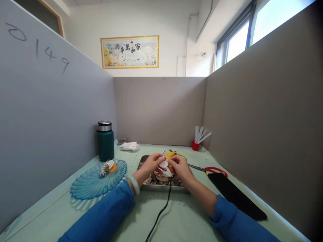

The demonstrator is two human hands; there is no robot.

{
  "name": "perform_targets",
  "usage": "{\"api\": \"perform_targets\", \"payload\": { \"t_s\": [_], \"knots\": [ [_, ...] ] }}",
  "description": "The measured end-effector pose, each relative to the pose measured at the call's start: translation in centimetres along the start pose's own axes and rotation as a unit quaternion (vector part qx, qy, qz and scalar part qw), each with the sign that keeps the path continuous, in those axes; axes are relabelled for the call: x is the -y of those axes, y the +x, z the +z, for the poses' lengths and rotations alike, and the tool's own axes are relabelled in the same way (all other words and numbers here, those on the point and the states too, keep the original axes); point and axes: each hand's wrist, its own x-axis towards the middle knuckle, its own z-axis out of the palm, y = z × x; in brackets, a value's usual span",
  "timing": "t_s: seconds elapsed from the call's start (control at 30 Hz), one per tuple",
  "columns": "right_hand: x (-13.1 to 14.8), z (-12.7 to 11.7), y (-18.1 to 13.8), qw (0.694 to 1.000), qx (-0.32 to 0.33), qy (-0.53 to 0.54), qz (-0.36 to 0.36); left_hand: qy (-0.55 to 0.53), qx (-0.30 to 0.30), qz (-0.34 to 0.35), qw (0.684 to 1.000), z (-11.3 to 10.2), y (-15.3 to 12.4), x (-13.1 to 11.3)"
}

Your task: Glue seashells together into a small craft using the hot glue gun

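Observation:
Above a metal tray (pixel 165 188) of mixed seashells, my two hands meet at a white seashell (pixel 164 164). My left hand (pixel 151 163) is closed on the shell's left side, thumb and fingers pinching it. At the shell's right edge, my right hand (pixel 180 167) is also closed in a pinch, its fingertips partly hidden. Red-brown and white shells (pixel 164 172) show just below my fingers. Behind my hands lies a yellow tool (pixel 170 154), partly covered, looking like a glue gun. A black cord (pixel 164 208) runs from the tray toward me.
A blue scalloped glass plate (pixel 88 183) at left bears a small shell cluster (pixel 108 168). Behind it stands a green flask (pixel 105 144). Red-handled scissors (pixel 216 170) and a black flat piece (pixel 236 195) lie right. A red cup (pixel 195 146) holds white sticks. Partitions enclose three sides.

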Motion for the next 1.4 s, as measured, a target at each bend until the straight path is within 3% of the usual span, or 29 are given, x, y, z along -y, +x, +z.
{"api": "perform_targets", "payload": {
  "t_s": [0.63,0.9,1.4],
  "knots": [
    [-0.6,-0.2,0.5,0.998,-0.008,-0.041,-0.037,-0.013,0.000,-0.014,1.000,0.3,-0.6,-0.8],
    [-1.0,-0.2,0.5,0.997,0.010,-0.060,-0.046,0.003,-0.035,-0.012,0.999,0.0,-0.1,-0.1],
    [-0.6,-0.2,0.3,0.996,0.003,-0.059,-0.065,-0.068,-0.001,-0.038,0.997,-0.2,0.1,0.4]
  ]
}}
